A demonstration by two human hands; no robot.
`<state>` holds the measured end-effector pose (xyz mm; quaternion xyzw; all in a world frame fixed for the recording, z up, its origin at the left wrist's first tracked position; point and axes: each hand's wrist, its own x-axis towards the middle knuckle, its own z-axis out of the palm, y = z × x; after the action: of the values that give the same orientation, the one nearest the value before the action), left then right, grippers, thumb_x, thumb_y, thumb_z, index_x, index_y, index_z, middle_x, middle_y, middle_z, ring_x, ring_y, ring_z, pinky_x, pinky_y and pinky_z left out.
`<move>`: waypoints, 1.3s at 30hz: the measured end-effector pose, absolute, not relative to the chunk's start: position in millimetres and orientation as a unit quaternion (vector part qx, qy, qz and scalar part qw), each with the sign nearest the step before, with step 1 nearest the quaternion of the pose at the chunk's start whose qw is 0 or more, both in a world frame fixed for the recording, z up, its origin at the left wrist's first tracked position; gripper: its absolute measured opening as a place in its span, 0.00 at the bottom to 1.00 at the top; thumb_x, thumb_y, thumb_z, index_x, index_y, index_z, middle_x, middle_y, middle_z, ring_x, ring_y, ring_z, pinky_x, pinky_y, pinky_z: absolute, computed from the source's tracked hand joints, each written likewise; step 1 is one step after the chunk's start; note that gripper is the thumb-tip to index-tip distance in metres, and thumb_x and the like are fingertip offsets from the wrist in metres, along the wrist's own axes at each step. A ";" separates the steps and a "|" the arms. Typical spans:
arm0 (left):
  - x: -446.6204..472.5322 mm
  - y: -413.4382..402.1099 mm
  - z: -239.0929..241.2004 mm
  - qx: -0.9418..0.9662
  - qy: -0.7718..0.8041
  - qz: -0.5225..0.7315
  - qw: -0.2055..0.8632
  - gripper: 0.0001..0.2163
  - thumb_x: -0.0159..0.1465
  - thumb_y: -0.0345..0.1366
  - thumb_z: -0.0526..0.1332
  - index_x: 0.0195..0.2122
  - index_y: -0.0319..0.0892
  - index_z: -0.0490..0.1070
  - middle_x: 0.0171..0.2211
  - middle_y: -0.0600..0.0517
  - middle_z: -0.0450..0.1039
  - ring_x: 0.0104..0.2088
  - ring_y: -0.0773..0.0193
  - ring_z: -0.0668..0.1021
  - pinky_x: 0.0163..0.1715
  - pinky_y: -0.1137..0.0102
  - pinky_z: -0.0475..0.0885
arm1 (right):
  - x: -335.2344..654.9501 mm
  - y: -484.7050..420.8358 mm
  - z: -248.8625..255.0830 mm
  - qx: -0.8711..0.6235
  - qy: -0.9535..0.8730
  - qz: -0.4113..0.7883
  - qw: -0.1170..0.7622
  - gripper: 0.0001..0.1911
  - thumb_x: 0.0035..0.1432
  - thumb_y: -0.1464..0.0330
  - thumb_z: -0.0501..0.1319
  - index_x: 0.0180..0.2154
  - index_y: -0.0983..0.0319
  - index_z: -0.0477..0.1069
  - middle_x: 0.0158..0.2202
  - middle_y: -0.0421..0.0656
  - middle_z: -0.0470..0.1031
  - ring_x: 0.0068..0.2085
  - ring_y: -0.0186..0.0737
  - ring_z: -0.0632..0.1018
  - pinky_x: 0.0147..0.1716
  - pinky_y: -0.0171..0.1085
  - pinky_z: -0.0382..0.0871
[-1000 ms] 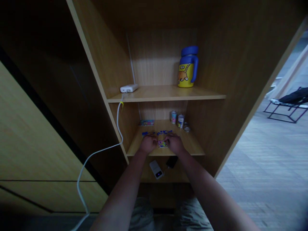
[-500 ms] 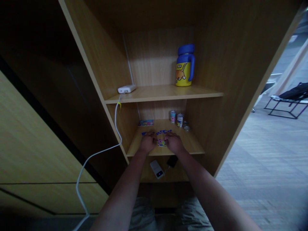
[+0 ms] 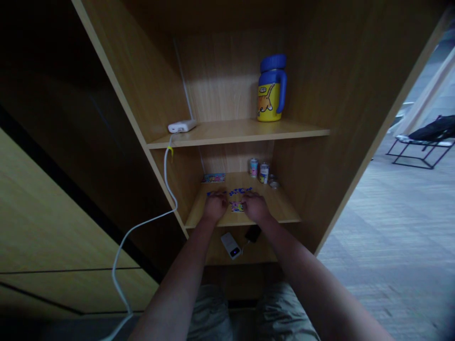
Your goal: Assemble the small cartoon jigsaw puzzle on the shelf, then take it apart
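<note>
Flanking a colourful patch (image 3: 236, 207) by the shelf's (image 3: 280, 208) front edge, left hand (image 3: 216, 206) and right hand (image 3: 256, 207), fingers' grip unclear, could brush blue pieces (image 3: 234, 192) askew.

Blue-yellow jug (image 3: 269, 97) on upper shelf (image 3: 227, 131)

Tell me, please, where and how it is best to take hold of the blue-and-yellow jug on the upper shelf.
Probably by the blue handle, coming from the front right. The blue-and-yellow jug stands upright, its handle running down the right side, with room before the cabinet's right wall.
</note>
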<state>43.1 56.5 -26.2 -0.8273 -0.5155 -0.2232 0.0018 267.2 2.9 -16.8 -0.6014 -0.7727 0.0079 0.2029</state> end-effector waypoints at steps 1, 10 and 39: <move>42.8 55.9 -25.9 -0.825 -0.519 -0.222 0.003 0.12 0.75 0.43 0.66 0.52 0.40 0.79 0.55 0.44 0.79 0.56 0.52 0.81 0.61 0.49 0.77 | 267.3 3.1 -17.2 -0.602 -0.772 0.007 0.205 0.13 0.69 0.68 0.60 0.49 0.58 0.83 0.56 0.50 0.82 0.57 0.52 0.77 0.58 0.47 0.68; 41.5 55.4 -22.4 -0.824 -0.520 -0.223 -0.009 0.12 0.75 0.42 0.66 0.53 0.41 0.78 0.56 0.44 0.79 0.55 0.53 0.81 0.59 0.51 0.78 | 267.8 7.4 -21.3 -0.595 -0.775 0.006 0.214 0.14 0.70 0.69 0.59 0.47 0.58 0.84 0.55 0.49 0.82 0.58 0.51 0.78 0.57 0.45 0.68; 36.5 78.8 -36.6 -0.783 -0.545 -0.287 -0.086 0.13 0.75 0.42 0.66 0.55 0.41 0.78 0.57 0.44 0.78 0.56 0.53 0.81 0.58 0.51 0.79 | 270.4 15.3 -30.7 -0.517 -0.826 -0.005 0.225 0.22 0.69 0.72 0.59 0.57 0.57 0.85 0.55 0.46 0.85 0.59 0.47 0.79 0.66 0.44 0.67</move>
<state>36.5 78.8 -36.6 -0.7827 -0.5453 -0.2874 -0.0863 270.4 15.3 -30.7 -0.5171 -0.8257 -0.0054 0.2252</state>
